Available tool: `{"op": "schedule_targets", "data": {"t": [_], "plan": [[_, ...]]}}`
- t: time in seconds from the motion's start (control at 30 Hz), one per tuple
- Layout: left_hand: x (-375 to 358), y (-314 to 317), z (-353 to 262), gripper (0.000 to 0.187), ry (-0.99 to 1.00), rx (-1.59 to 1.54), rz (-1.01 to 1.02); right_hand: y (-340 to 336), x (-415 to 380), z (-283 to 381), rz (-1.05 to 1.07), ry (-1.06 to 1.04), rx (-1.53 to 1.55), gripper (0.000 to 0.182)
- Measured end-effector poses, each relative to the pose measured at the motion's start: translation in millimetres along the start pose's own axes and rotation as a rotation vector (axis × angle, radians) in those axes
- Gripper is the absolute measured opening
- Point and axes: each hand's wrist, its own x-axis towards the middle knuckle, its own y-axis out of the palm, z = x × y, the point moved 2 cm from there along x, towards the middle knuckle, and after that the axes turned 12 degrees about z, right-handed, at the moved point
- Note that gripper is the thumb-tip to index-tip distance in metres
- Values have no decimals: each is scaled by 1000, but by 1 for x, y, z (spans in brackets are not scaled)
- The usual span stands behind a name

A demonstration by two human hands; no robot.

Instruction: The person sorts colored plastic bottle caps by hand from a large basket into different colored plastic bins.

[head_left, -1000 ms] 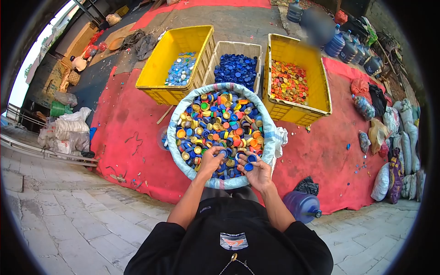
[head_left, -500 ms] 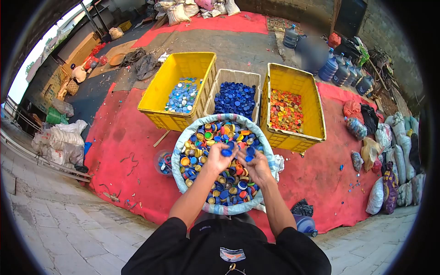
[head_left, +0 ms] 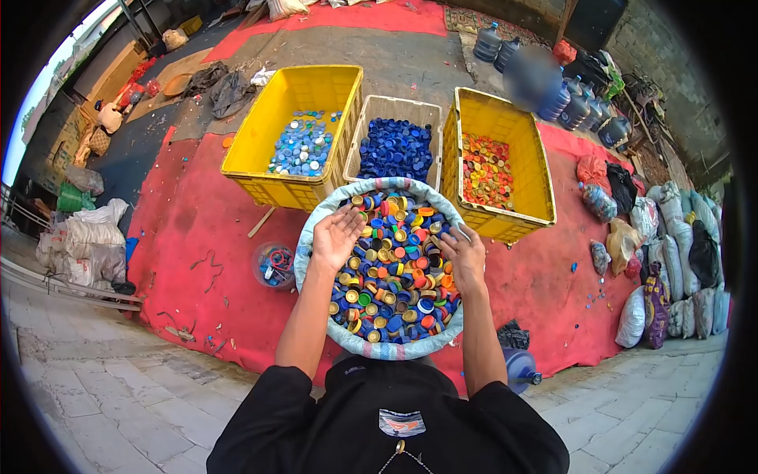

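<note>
- Left hand [head_left: 337, 237]: wide open, bare palm up, fingers extended above the sack's [head_left: 379, 350] left side.
- Caps [head_left: 395, 276]: inside the sack, between the hands (blue, gold and orange among them).
- Right hand [head_left: 464, 257]: partly open, fingers loosely bent, at the right rim; grip contents and rim contact cannot be determined.

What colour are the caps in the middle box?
Those caps are dark blue; the head view shows it best.

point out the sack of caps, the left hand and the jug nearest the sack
Sack of caps [head_left: 391, 350]: head view, near rim.
Left hand [head_left: 334, 240]: head view, palm.
Jug [head_left: 517, 369]: head view, side of its body.
</note>
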Motion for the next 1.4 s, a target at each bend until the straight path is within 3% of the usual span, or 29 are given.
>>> {"op": "schedule_targets", "data": {"t": [0.23, 0.37, 0.57, 0.97, 1.07, 1.2, 1.4], "plan": [[-106, -35, 3, 18, 139, 228, -271, -24, -98, -55, -27, 49, -476, 35], [-138, -37, 6, 32, 206, 341, -296, -26, -107, -78, 14, 57, -658, 33], [-164, -37, 14, 30, 230, 394, -369, 6, -92, -81, 131, -69, -888, 26], [-209, -53, 20, 26, 205, 546, -437, 75, -66, -134, 509, -184, -1100, 30], [-211, -54, 20, 25, 216, 586, -436, 91, -61, -132, 518, -332, -1267, 33], [-207, -52, 21, 23, 183, 688, -438, 107, -52, -136, 549, -316, -1365, 38], [-200, -48, 20, 20, 158, 777, -408, 120, -50, -145, 540, -462, -1436, 45]]}}
